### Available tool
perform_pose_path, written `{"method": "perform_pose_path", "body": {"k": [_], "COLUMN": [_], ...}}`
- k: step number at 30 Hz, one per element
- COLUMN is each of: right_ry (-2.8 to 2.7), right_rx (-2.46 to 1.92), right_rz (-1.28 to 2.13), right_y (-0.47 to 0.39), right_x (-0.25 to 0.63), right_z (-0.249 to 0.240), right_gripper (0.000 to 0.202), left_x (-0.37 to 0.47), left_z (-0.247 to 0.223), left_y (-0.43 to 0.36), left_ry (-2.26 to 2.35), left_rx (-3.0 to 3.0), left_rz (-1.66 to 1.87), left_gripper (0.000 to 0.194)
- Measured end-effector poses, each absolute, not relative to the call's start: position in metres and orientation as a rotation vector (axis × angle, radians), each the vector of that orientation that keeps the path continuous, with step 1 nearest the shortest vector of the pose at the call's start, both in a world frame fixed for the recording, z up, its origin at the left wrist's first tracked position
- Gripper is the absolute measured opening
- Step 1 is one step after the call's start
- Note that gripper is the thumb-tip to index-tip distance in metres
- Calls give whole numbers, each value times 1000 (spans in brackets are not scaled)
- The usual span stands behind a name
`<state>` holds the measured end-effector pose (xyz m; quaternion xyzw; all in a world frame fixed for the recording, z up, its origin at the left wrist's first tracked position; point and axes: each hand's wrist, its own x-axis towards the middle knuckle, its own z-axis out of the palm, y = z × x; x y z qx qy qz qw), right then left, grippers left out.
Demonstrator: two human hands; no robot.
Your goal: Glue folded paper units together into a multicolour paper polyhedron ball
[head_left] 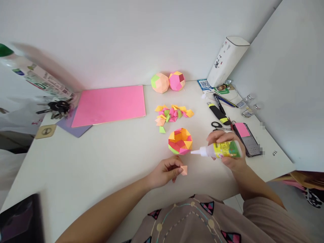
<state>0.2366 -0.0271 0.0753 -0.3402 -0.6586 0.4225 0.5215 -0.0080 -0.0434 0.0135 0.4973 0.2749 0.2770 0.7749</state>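
Observation:
My left hand (167,171) pinches a small peach folded paper piece (184,170) between thumb and fingers, low over the table. A glue bottle (222,149) with a yellow and green label is gripped in my right hand (234,158), tipped sideways with its white nozzle pointing left. Just beyond both hands sits an open paper ball (180,141) in orange, red, pink and green, its hollow inside showing. Farther back lies a loose pile of folded paper pieces (173,113) in orange, pink, green and peach.
Two finished paper balls (160,83) stand against the wall. Pink paper sheets (110,105) lie back left, near keys (60,107) and a tall bottle (37,74). On the right are a cutter knife (219,113), scissors (217,125), a phone (249,140), small glass bottles (250,110) and a white box (227,62).

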Motion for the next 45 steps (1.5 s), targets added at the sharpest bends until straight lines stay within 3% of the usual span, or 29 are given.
{"method": "perform_pose_path", "body": {"k": [8, 45], "right_ry": [-1716, -1843], "right_rx": [-643, -597], "right_rz": [1195, 996], "right_y": [-37, -39], "right_x": [211, 207], "right_z": [80, 70], "right_gripper": [29, 43], "left_x": [-8, -7], "left_z": [15, 11], "left_y": [-44, -45], "left_ry": [621, 629], "left_rx": [1076, 1053], "left_rz": [575, 584], "left_gripper": [31, 29]}}
